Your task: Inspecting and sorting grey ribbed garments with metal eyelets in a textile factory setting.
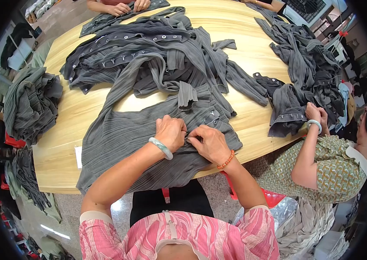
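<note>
Wood of a light colour forms the desk [244, 56], and it is nearly covered by grey pleated clothes. One grey garment [118, 134] is spread at the near edge, partly hanging over it, and both hands are placed on its strip of metal fasteners [211, 115]. The left hand [171, 132] is closed into a narrow grip on a fold of the cloth just beside the strip. The right hand [209, 142] is pinched with thumb and fingers on the same edge, almost touching the left. A green bangle [161, 147] is worn on the left wrist and an orange bead bracelet [226, 160] on the right.

The step in hand is judged to be the closing or checking of one fastener on the strip. For the next move, the two edges must probably be kept aligned while the cloth is shifted along to the next fastener.

What is held between the fingertips is hidden by the hands themselves, so it cannot be told whether a fastener is open or closed there. A larger pile [149, 52] lies behind, and another pile [309, 73] at the right is handled by a co-worker's hands [316, 113]. More hands [125, 6] at the far edge are cut off by the frame. The room around is dark and bent by the lens, and little can be made out.
</note>
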Demonstrator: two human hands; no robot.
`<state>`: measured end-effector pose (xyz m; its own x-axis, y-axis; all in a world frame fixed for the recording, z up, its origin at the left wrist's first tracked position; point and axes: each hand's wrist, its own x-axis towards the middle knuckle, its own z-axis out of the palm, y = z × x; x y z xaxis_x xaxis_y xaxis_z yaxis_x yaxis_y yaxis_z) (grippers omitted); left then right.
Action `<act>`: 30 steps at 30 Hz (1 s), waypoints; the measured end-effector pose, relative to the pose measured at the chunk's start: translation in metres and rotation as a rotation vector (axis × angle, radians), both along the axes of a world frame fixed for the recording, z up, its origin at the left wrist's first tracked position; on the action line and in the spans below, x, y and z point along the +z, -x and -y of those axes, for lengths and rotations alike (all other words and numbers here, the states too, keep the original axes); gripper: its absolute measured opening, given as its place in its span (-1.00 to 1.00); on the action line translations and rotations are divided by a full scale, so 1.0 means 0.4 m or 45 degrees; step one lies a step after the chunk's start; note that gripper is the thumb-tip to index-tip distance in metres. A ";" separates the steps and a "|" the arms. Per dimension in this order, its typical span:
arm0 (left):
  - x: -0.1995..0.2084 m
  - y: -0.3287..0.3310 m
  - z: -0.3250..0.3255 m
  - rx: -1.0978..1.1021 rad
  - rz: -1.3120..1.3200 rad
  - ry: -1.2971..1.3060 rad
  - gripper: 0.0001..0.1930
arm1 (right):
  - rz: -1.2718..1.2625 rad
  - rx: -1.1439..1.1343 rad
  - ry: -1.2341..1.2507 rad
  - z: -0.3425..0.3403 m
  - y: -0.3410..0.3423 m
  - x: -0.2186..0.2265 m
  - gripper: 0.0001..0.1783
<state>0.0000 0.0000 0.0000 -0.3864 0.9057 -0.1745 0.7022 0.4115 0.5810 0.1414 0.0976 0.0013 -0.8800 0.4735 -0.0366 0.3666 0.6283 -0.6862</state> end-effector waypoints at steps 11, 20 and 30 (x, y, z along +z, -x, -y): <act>0.015 0.007 -0.005 0.022 0.160 0.049 -0.89 | 0.178 -0.104 -0.009 -0.020 0.021 0.011 -0.74; 0.004 -0.007 -0.007 0.062 -0.042 -0.083 -0.90 | 0.066 -0.143 -0.235 -0.029 -0.070 0.038 -0.85; -0.028 -0.048 -0.085 -0.053 -0.180 -0.251 -0.84 | -0.032 -0.143 -0.073 -0.055 -0.045 0.007 -0.86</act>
<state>0.0191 0.0338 -0.0112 -0.3563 0.9324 0.0605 0.7960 0.2691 0.5421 0.1593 0.1194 0.0040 -0.8215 0.5701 0.0150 0.4201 0.6228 -0.6600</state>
